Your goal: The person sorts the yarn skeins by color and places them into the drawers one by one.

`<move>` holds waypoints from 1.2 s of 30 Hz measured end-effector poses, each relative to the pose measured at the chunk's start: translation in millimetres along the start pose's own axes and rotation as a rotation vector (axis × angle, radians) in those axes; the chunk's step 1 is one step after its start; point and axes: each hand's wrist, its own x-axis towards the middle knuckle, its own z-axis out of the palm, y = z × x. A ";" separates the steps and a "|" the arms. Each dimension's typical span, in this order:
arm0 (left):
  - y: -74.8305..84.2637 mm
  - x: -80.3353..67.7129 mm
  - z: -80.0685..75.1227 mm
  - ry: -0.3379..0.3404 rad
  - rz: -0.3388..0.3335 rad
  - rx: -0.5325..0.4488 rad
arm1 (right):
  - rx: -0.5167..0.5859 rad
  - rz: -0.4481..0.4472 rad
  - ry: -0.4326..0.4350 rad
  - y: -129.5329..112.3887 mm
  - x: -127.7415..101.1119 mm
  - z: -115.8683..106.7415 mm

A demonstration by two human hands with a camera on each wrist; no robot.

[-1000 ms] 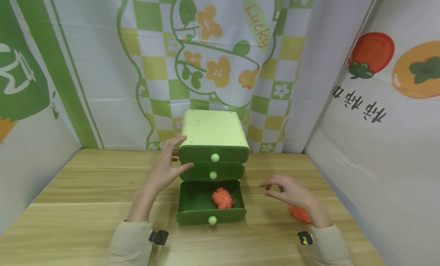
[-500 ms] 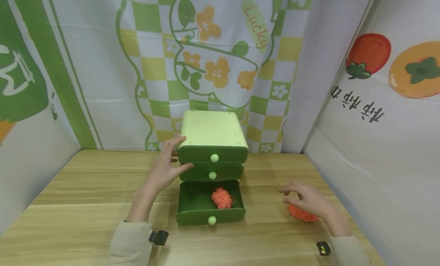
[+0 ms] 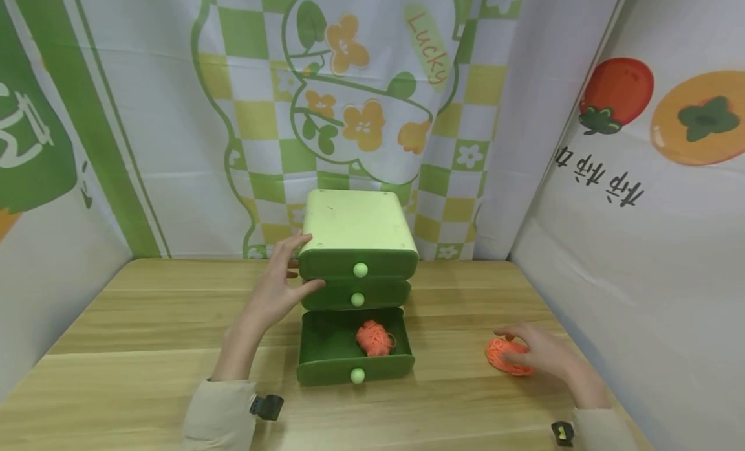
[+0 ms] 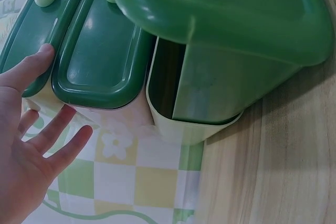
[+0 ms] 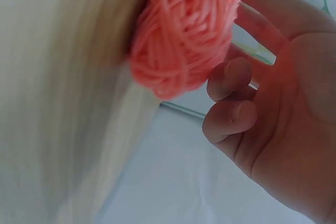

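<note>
A small drawer cabinet (image 3: 357, 221) with a pale green top and dark green drawer fronts stands upright. My left hand (image 3: 273, 289) rests at its left side, fingers spread, with the thumb near the upper drawer fronts; in the left wrist view the fingers look fairly straight. The bottom drawer (image 3: 326, 371) is pulled out, and a ball of orange yarn (image 3: 372, 338) lies in it. On the table at right, a second ball of orange yarn (image 3: 499, 355) lies under my right hand (image 3: 544, 354). Its loosely bent fingers are around that ball; firm contact cannot be told.
The wooden table (image 3: 454, 399) carries everything. Behind the cabinet hangs a patterned curtain (image 3: 372, 140), and printed white cloth (image 3: 646, 263) walls off the right side. Upper drawers with round knobs (image 3: 360, 270) are pushed in.
My right hand has moved right and slightly down, from beside the open drawer to the yarn ball on the table. My left hand stays at the cabinet.
</note>
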 end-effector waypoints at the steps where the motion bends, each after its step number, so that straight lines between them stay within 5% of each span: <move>1: -0.1 -0.2 0.0 0.002 0.001 0.001 | -0.009 -0.001 0.008 1.7 -1.3 1.1; 11: -0.7 0.1 0.8 0.004 0.017 0.011 | 0.028 0.049 0.019 13.6 -17.8 8.6; 36: -2.0 -0.1 1.7 0.021 0.032 0.016 | 0.025 0.096 0.035 13.1 -16.2 15.3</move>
